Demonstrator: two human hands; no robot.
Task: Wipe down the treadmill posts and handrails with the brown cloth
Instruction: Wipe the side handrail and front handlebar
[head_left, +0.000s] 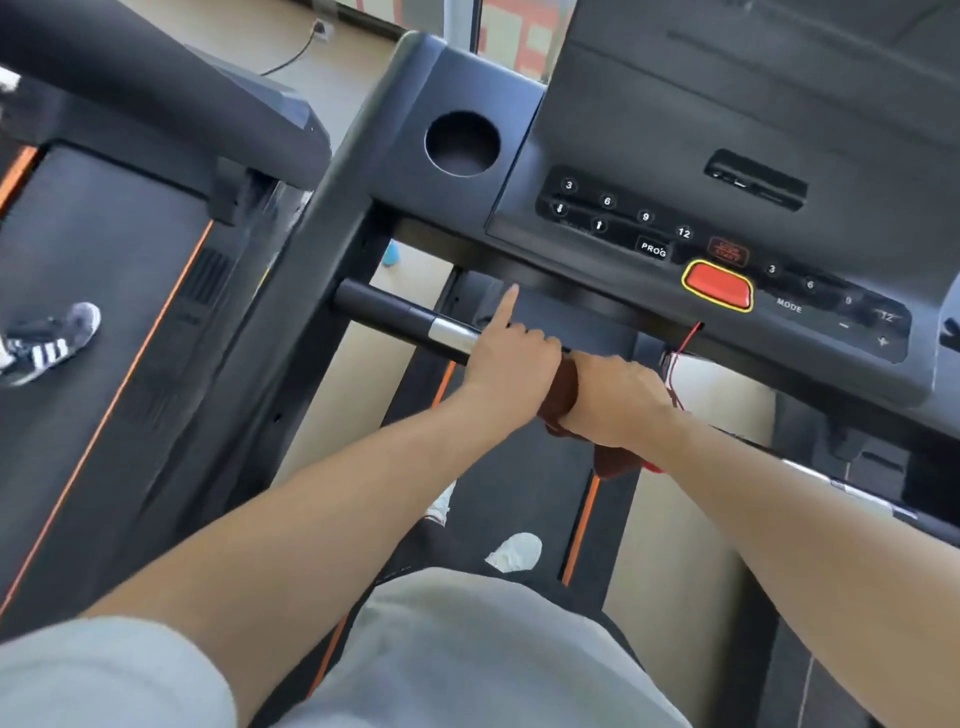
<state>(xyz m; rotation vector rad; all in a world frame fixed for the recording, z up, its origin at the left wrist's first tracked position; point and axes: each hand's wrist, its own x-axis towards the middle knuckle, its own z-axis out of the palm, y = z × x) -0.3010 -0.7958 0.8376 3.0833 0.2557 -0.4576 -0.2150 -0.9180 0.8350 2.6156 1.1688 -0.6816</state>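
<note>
A horizontal handrail (410, 322), black with a silver band, was seen running out from the left post (291, 312) of the treadmill, just below the near edge of the console (649, 171). The left hand (511, 361) was curled over the bar just right of the silver band, with its index finger held straight and pointed toward the far side. Touching it on the right, the right hand (618, 397) was wrapped around the brown cloth (563, 392), which was folded over the same bar; a loose end of the cloth was seen hanging below the wrist. Both forearms were stretched forward from the near edge of the view.

On the console, a round cup hole (462, 143) was set at the far left, and a red stop button (719, 286) with a yellow rim lay near its lower edge, among numbered keys. A thin red cord (688, 338) hung beneath that button, just beside the right hand. The belt (519, 478) lay below the arms, and a white shoe (517, 552) was planted on it. A second treadmill (104, 312) stood to the left, where a dark shoe (49, 340) with white stripes was seen on its belt.
</note>
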